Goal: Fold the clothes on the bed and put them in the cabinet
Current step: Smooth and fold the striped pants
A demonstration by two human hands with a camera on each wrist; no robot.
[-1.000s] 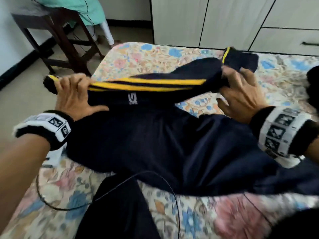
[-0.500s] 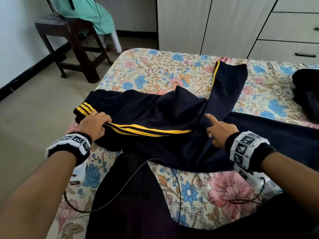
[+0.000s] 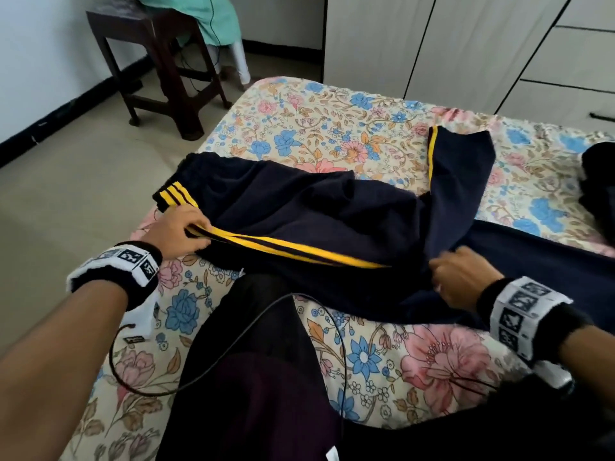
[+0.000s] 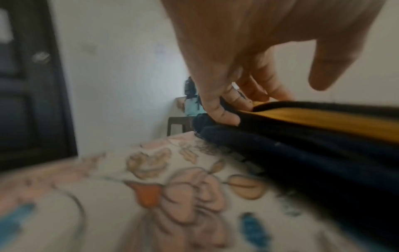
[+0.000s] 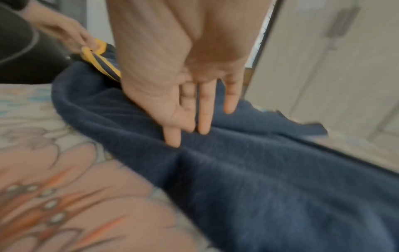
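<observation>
Navy track pants (image 3: 316, 221), yellow-striped: spread on the floral bed (image 3: 332, 128), as half a second ago. Left hand (image 3: 179, 232): pinching the striped waist edge, grip unchanged. Right hand (image 3: 462, 281): fingers (image 5: 202, 110) straight, tips on the fabric; previously pointing at the fold, now shifted right along it.

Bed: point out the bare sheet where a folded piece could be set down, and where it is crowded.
Bare floral sheet lies at the far side, between the navy track pants and the white cabinet. A smaller patch lies near, between both forearms. The middle is crowded: left hand grips the striped edge, right hand is on the cloth. A dark garment fills the right edge.
</observation>
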